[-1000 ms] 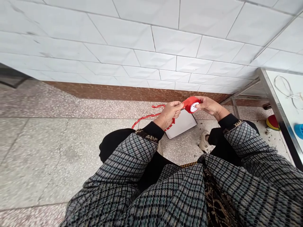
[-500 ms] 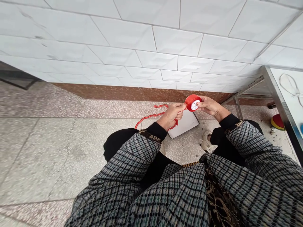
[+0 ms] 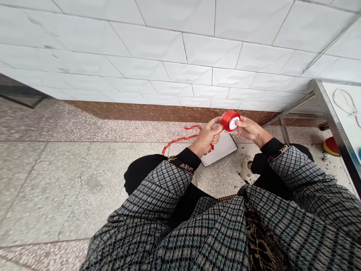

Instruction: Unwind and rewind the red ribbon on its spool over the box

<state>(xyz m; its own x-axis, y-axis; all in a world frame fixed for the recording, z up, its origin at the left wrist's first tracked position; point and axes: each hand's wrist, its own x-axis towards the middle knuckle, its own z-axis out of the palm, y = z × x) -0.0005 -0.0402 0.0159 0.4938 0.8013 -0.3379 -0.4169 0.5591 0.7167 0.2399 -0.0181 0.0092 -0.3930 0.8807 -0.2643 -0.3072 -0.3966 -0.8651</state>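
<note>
Between my hands is a spool of red ribbon with a round white label on the side facing right. My right hand is closed on the spool, its thumb pressed on the label. Close against the spool's left side, my left hand pinches the red ribbon, and its index finger reaches toward the roll. Loose twisted lengths of that ribbon trail to the left over the floor. Below the hands lies a flat white box or board with red marks, partly hidden by my left hand.
A white tiled wall rises in front, with a brown skirting at its foot. On the right stands a metal-framed table with a white cord on top. A red and yellow round object sits beneath it.
My left index finger has straightened toward the spool, and the left hand has shifted slightly right. The spool has tilted a little and risen slightly. The ribbon on the floor lies nearly the same.
</note>
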